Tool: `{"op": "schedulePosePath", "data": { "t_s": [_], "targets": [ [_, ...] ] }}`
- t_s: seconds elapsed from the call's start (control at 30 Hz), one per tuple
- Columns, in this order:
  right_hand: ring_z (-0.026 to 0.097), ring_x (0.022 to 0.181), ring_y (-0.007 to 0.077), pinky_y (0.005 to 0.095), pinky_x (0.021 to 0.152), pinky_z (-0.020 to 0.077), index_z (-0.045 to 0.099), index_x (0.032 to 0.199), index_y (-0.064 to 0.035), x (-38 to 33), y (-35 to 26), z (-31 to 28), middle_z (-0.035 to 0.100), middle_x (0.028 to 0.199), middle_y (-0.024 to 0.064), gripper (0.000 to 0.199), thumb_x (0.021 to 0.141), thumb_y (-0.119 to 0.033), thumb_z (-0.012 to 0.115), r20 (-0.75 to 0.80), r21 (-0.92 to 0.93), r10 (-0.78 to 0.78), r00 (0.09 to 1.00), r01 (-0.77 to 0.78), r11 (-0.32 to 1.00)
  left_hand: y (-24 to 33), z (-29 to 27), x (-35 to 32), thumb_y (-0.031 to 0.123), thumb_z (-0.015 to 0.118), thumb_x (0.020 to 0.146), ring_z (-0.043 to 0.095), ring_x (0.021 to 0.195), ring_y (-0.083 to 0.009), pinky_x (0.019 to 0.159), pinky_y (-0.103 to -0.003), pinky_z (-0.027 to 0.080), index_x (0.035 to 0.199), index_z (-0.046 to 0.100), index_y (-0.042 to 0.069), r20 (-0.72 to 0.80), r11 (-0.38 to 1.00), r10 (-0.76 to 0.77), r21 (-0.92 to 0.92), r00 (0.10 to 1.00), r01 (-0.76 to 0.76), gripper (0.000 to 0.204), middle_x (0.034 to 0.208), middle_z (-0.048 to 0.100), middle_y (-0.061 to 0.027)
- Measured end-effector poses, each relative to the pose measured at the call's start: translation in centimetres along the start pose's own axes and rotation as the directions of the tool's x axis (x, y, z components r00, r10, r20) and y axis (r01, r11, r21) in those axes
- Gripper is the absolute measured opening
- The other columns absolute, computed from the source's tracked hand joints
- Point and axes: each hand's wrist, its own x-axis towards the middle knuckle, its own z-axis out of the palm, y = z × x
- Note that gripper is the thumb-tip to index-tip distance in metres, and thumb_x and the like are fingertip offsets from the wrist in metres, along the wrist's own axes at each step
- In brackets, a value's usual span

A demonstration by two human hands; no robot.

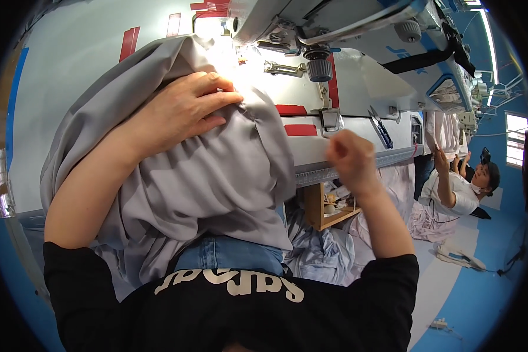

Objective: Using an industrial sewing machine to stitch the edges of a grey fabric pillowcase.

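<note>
A large piece of smooth grey cloth (199, 182) lies bunched over the machine table and spills across my lap. My left hand (188, 105) rests on its upper part, fingers bent and gripping a fold close to the sewing machine's brightly lit needle area (240, 56). The thumb shows on top of the cloth. To the right, off the cloth, my right hand (352, 155) is raised over the table's front edge. Its fingers are curled into a blurred fist, and whatever may be inside is hidden.
The sewing machine head (346, 29) overhangs the table. Thread snips (381, 128) lie near red tape strips (299, 129). Below the edge, a wooden drawer (314, 208) sits by pale cloth (322, 252). Another person (452, 190) works at the far right.
</note>
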Motion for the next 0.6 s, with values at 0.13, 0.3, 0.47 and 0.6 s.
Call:
{"op": "schedulePosePath", "data": {
  "t_s": [0.13, 0.3, 0.47, 0.6],
  "targets": [
    [0.049, 0.054, 0.0116, 0.0262, 0.052, 0.041, 0.062, 0.078, -0.0033, -3.7, -0.2, -3.4, 0.056, 0.063, 0.0056, 0.004, 0.076, 0.0, 0.062, -0.076, -0.027, 0.252, 0.965, -0.254, 0.967, 0.0, -0.2, -0.2, 0.007, 0.068, 0.075, 0.054, 0.099, -0.0239, 0.088, -0.034, 0.046, 0.115, 0.057, 0.009, -0.016, 1.0, -0.007, -0.003, 1.0, 0.007, 0.042, 0.109, 0.056, -0.0044],
    [0.052, 0.062, 0.0139, 0.0267, 0.057, 0.0429, 0.061, 0.093, -0.0038, -3.4, -6.2, 0.5, 0.058, 0.098, 0.0086, 0.023, 0.073, -0.007, 0.072, -0.069, 0.123, 0.227, 0.971, -0.217, 0.968, -0.3, -0.7, 0.3, 0.007, 0.067, 0.075, 0.054, 0.099, -0.0232, 0.088, -0.034, 0.046, 0.111, 0.06, 0.007, 0.018, 0.998, 0.063, 0.023, 0.998, -0.063, 0.037, 0.107, 0.057, -0.0045],
    [0.056, 0.057, 0.0173, 0.0285, 0.051, 0.0448, 0.056, 0.081, -0.005, -2.9, -11.2, 5.1, 0.058, 0.072, 0.0062, 0.018, 0.073, 0.0, 0.071, -0.067, 0.469, 0.188, 0.98, -0.136, 0.873, -0.5, -1.7, -0.3, 0.02, 0.066, 0.08, 0.055, 0.099, -0.0255, 0.088, -0.034, 0.046, 0.107, 0.063, 0.002, 0.17, 0.969, 0.1, 0.208, 0.98, -0.135, 0.033, 0.108, 0.059, -0.0077],
    [0.057, 0.052, 0.0217, 0.0305, 0.047, 0.0456, 0.061, 0.083, -0.0047, -0.7, -13.6, 6.6, 0.052, 0.06, 0.0061, 0.025, 0.06, 0.0, 0.069, -0.22, 0.394, -0.257, 0.941, 0.327, 0.859, 3.9, -2.8, 0.6, 0.042, 0.071, 0.076, 0.055, 0.103, -0.0336, 0.088, -0.039, 0.045, 0.106, 0.057, -0.007, 0.103, 0.959, -0.278, 0.093, 0.955, 0.269, 0.059, 0.108, 0.057, -0.0174]
  ]
}}
